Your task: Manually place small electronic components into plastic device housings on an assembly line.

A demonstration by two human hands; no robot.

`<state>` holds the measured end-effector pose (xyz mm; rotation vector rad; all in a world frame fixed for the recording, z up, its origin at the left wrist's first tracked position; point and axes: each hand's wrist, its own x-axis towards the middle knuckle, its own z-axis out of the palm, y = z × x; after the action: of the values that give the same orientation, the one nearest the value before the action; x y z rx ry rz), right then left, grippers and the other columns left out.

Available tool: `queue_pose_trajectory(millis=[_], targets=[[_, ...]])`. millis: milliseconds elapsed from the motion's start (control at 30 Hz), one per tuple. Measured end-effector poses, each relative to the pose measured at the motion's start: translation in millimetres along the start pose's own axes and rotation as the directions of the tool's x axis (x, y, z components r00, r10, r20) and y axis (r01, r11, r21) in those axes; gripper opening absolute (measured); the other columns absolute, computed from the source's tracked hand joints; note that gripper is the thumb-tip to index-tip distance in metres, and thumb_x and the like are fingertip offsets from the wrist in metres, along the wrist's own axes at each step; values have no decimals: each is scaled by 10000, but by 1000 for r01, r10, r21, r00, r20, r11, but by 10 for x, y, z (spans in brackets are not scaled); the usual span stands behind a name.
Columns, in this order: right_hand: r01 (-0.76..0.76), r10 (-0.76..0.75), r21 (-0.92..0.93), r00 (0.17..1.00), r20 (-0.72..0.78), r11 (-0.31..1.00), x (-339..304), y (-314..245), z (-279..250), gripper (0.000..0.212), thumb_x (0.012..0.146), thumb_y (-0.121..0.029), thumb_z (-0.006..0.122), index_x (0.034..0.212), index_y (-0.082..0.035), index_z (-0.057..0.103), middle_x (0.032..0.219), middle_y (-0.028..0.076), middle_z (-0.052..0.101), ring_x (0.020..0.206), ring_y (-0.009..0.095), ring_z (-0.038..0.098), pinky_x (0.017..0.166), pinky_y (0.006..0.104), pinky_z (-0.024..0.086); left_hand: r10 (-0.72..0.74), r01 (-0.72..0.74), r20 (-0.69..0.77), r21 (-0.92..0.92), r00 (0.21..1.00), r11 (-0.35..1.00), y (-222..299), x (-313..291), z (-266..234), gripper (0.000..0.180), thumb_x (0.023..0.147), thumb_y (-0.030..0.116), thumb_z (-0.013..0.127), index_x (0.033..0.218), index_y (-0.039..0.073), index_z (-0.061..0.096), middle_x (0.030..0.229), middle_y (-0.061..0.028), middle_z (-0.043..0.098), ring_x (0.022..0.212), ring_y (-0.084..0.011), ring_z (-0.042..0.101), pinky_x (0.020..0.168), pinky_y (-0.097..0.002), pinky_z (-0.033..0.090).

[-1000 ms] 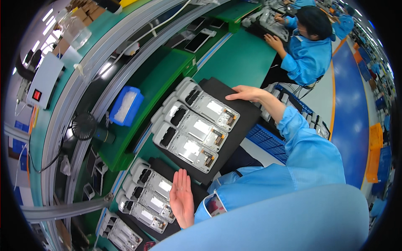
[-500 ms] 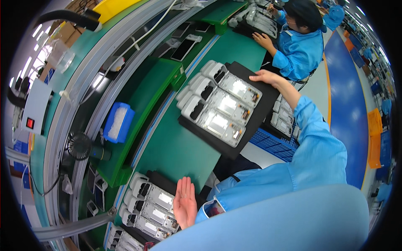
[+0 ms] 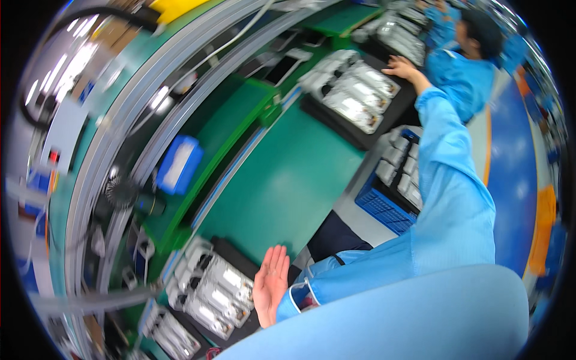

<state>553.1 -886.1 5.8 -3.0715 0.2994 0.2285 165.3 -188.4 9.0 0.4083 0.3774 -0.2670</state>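
My left hand (image 3: 271, 288) is palm up with its fingers stretched out, beside a black tray (image 3: 231, 252) of white and silver device housings (image 3: 225, 294). A faint speck on its palm is too small to make out. Stretched far forward, my right hand (image 3: 403, 69) has its fingers over the right edge of another black tray (image 3: 336, 123). On that tray several similar housings (image 3: 354, 90) lie side by side. Motion blur softens the fingers, and the thumb's hold is hard to see.
On the left, a blue bin (image 3: 179, 165) with whitish contents and a small fan (image 3: 123, 192) stand by the green shelf (image 3: 222, 120). A blue crate (image 3: 384, 207) of housings stands right of the green bench (image 3: 276, 186). A co-worker (image 3: 459, 72) works at the far end.
The black tray of housings has moved away along the bench, with my right hand at its edge. My left hand stays palm up. The view has shifted, and the crate shows more fully.
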Motion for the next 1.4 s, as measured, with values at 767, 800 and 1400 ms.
queue_pose_trajectory(millis=[767,800,1400], targets=[[881,-577,301,468,-670,364,-608,-5217,-66,225,873,-135,775,1085,-67,748,936,124,684,829,289,700,750,384,567,752,-793,-258,-259,607,551,1425,-1988,-1193,514,1094,50,355,1583,-71,253,1662,-234,278,1569,-349,217,1307,-491,223],[845,-532,287,513,-674,452,-509,-5370,-17,260,862,-166,787,1103,-76,756,940,131,685,839,309,700,764,407,566,764,-824,-309,-233,566,516,1424,-2047,-1232,512,1096,54,353,1584,-69,255,1662,-232,278,1569,-344,218,1307,-488,222],[762,-612,-92,435,-660,642,-153,-5211,7,168,976,-151,619,1054,-126,766,983,142,763,910,335,745,758,403,591,314,-305,21,-174,949,936,552,-1112,-657,528,1098,222,409,1524,-88,373,1597,-247,390,1507,-369,358,1274,-476,293]])
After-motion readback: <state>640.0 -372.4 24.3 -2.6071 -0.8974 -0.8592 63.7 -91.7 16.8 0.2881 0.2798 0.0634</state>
